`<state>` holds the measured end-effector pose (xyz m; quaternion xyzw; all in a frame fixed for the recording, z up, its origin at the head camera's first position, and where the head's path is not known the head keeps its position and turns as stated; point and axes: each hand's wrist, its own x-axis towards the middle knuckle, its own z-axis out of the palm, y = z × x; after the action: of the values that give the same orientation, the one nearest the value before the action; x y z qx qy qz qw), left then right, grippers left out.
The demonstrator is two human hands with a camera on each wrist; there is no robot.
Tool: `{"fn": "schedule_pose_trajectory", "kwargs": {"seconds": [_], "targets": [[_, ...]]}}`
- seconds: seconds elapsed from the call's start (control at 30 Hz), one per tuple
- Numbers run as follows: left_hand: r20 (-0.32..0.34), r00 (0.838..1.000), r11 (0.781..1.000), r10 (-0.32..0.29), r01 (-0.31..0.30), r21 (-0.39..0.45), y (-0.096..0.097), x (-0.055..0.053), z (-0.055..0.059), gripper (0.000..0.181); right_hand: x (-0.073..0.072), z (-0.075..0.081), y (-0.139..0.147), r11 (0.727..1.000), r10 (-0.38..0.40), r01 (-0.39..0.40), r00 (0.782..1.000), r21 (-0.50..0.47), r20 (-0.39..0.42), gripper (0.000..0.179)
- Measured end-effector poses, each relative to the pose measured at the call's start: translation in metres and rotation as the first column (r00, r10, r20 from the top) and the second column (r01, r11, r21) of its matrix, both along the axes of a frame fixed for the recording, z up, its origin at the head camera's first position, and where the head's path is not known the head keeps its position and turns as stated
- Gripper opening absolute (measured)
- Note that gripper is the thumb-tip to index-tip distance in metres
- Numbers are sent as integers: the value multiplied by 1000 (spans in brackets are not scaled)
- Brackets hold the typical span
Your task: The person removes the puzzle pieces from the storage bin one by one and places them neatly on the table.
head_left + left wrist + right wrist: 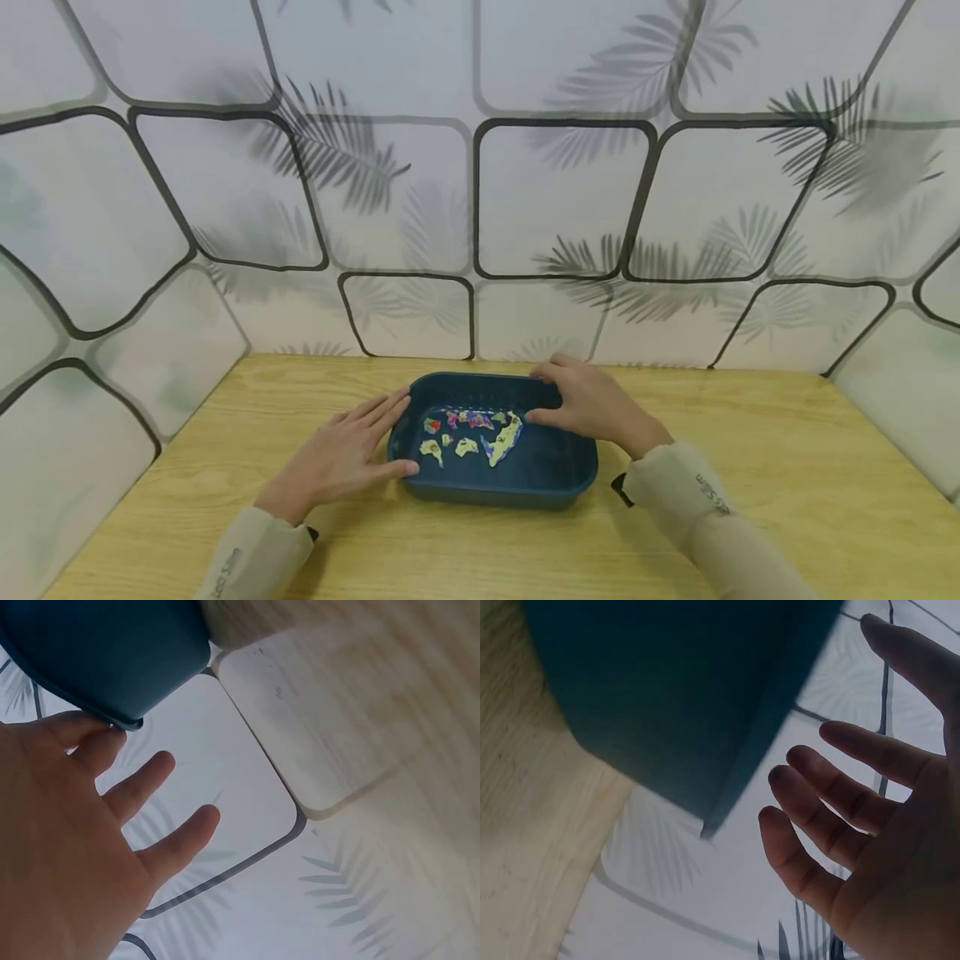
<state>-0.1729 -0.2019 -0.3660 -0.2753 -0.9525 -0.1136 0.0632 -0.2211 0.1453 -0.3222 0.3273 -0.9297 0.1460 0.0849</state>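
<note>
A dark blue rectangular basin (555,467) sits on the wooden table. Scattered over its left half are several small irregular pieces, with a larger yellow-and-blue curved piece (504,440) near the middle; they look like torn paper. My left hand (337,458) touches the basin's left rim with fairly straight, spread fingers, its thumb at the front left. Over the back right part of the basin is my right hand (592,404), thumb above the inside and fingers towards the back rim. In the right wrist view its fingers (832,787) are loosely bent, apart from the basin wall (667,697), and hold nothing.
Pale wood tabletop (787,483) surrounds the basin. Behind and to both sides stands a light backdrop (562,200) with dark rounded outlines and grey leaf prints, meeting the table's back edge a short way behind the basin.
</note>
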Motion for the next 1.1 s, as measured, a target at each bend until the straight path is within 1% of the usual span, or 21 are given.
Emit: {"fn": "schedule_pose_trajectory", "kwargs": {"seconds": [0.03,0.1,0.2,0.4,0.53,0.63,0.8,0.97,1.1], "targets": [[29,1000,1000,-4,3,13,0,0,1,90,0,-1,-3,1000,2,-2,1000,10,-5,53],[65,998,999,-17,15,31,-1,1,3,92,0,-4,-7,1000,8,-7,1000,24,-11,52],[84,996,999,-32,29,34,-2,2,3,92,1,-11,-14,999,8,-8,1000,44,7,52],[58,998,999,-37,36,16,-4,5,1,93,6,-24,-24,999,-7,2,995,54,96,55],[41,999,999,-35,34,25,-3,4,1,93,5,-27,-27,996,-36,29,995,80,89,56],[31,999,999,-32,31,19,-3,2,1,93,4,-28,-29,994,-39,30,996,102,86,57],[26,999,1000,-27,26,11,-3,1,1,95,2,-31,-33,993,-50,37,992,113,115,59],[20,1000,1000,-21,21,12,-2,1,2,95,1,-34,-37,987,-103,85,985,134,138,61],[30,999,1000,-15,15,5,-1,2,2,95,1,-38,-39,981,-133,108,979,161,152,64]]}}
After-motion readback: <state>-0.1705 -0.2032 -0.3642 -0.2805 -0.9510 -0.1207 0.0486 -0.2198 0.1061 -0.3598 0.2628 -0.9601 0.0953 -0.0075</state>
